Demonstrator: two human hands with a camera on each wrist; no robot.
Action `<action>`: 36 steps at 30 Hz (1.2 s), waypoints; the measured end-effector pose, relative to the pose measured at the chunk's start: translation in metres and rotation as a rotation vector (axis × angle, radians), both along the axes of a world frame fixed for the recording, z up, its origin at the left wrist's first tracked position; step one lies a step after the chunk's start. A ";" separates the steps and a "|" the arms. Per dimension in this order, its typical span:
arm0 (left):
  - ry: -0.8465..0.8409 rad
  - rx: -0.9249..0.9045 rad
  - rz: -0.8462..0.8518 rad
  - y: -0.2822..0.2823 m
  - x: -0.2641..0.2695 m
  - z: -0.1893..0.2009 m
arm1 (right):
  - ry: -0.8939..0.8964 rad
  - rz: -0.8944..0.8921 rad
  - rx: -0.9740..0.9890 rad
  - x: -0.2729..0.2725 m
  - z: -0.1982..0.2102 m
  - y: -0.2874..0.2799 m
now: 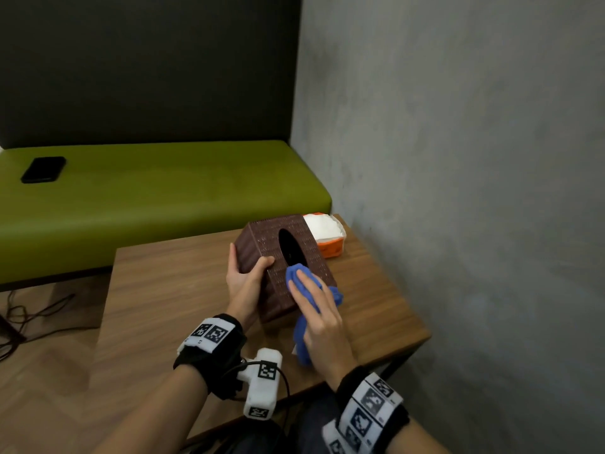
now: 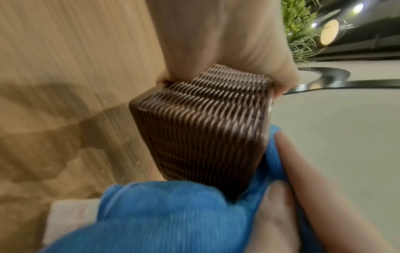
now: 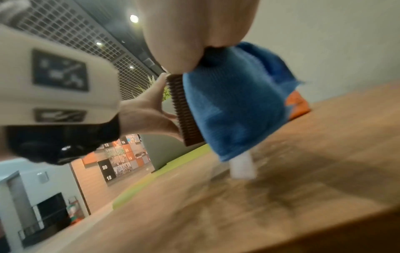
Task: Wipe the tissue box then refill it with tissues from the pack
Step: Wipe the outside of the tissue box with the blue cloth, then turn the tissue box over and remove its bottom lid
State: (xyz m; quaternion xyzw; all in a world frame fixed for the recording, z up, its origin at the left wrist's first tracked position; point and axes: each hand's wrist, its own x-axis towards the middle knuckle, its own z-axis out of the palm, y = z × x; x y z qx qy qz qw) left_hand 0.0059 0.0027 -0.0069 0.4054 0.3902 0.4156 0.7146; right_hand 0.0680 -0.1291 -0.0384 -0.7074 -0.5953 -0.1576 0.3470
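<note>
The brown woven tissue box [image 1: 281, 267] stood tipped on the wooden table [image 1: 183, 290], its dark oval slot turned up toward the person. The left hand [image 1: 244, 276] curled round its near-left corner, seemingly to brace it against the rubbing. The right hand [image 1: 319, 319] lay with fingers fairly straight, pressing a blue cloth [image 1: 302, 280] onto the slotted face. The orange tissue pack [image 1: 327, 235] waited just behind the box, probably for the refill.

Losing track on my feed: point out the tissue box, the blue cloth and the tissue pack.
tissue box [image 1: 262, 244], head view, woven top left of the slot.
blue cloth [image 1: 300, 335], head view, hanging fold.
tissue pack [image 1: 324, 228], head view, white tissues.
</note>
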 end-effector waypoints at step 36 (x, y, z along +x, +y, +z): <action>0.540 0.503 -0.073 -0.031 -0.012 0.008 | 0.933 0.050 -0.252 0.049 0.051 0.063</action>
